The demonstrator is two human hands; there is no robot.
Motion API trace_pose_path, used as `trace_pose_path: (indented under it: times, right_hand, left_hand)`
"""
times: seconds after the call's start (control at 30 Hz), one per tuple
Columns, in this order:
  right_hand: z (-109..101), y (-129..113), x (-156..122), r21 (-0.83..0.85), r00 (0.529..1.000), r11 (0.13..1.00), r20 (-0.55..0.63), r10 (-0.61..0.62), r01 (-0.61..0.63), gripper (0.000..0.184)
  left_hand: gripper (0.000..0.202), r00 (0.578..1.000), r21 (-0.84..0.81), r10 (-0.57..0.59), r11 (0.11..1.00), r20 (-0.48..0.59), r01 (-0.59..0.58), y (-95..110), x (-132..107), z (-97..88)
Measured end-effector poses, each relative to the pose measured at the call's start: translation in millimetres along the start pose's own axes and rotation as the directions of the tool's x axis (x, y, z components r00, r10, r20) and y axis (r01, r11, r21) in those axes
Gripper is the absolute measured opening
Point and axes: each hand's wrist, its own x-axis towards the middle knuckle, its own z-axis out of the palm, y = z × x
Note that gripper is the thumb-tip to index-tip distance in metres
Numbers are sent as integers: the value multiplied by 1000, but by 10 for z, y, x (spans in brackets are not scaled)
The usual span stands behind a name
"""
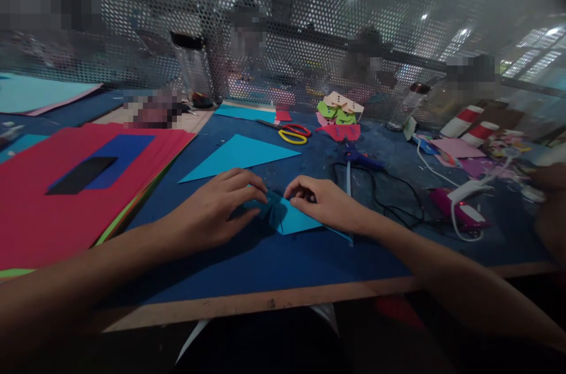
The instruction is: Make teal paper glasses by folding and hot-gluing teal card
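A folded piece of bright blue paper [298, 219] lies low over the table in front of me, with creases near its left end. My left hand [225, 203] grips that left end between thumb and fingers. From the other side, my right hand [329, 200] curls its fingers onto the paper's upper edge, thumb and forefinger close together. Part of the sheet is hidden under both hands. Just beyond them lies a larger blue paper triangle [241, 156], flat on the dark blue table [212, 276].
Scissors [292, 135] with red and yellow handles lie further back. A blue glue gun [362, 158] with a black cord sits right of centre. Red sheets [48, 215] are stacked at left. A clear bottle [194, 73] stands by the perforated metal screen [292, 2].
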Motion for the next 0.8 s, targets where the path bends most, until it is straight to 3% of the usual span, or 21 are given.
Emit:
trace_pose_path:
  times: [0.23,0.8]
  right_hand:
    - [-1,36,-5,-43,997,999,75,33,-30,18]
    - [-9,-8,7,-97,995,994,70,66,-59,12]
  left_hand:
    - [16,992,4,-20,1000,122,19,-23,-7,24]
    - [14,993,0,36,999,115,-36,-99,-13,70]
